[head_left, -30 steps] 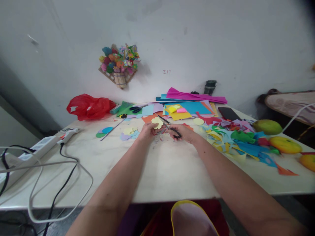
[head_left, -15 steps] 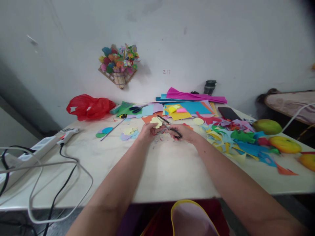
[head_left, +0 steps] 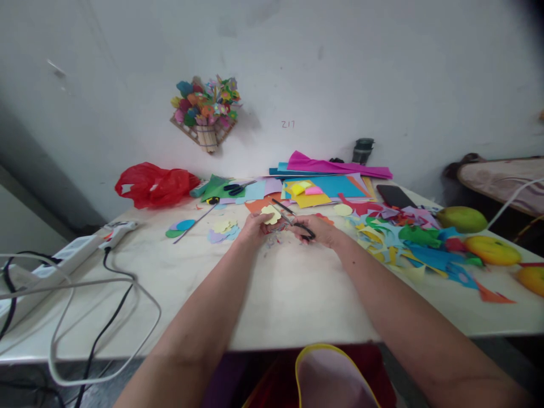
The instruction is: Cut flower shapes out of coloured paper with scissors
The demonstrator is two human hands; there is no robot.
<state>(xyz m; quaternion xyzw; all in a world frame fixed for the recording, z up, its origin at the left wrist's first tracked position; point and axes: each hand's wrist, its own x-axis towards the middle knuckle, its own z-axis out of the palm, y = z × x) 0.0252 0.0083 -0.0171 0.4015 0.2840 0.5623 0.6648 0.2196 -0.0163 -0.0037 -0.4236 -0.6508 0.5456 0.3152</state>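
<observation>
My left hand (head_left: 254, 228) pinches a small pale yellow flower-shaped paper piece (head_left: 271, 213) just above the white table (head_left: 280, 294). My right hand (head_left: 319, 228) is closed round the black handles of a pair of scissors (head_left: 293, 220), whose blades point up and left into the paper. Both hands meet at the table's middle, far from my body. Tiny paper trimmings (head_left: 272, 243) lie under them.
Colored paper scraps (head_left: 408, 241) and stacked sheets (head_left: 323, 181) cover the right and back. A second pair of scissors (head_left: 236, 187), a red plastic bag (head_left: 153, 184), a phone (head_left: 394, 196), mangoes (head_left: 476, 226), a glue gun (head_left: 119, 229) and a power strip with cables (head_left: 55, 266) are at the sides.
The yellow paper piece has turned and shifted slightly in my left hand while the scissors stay at it. Nothing else has moved.
</observation>
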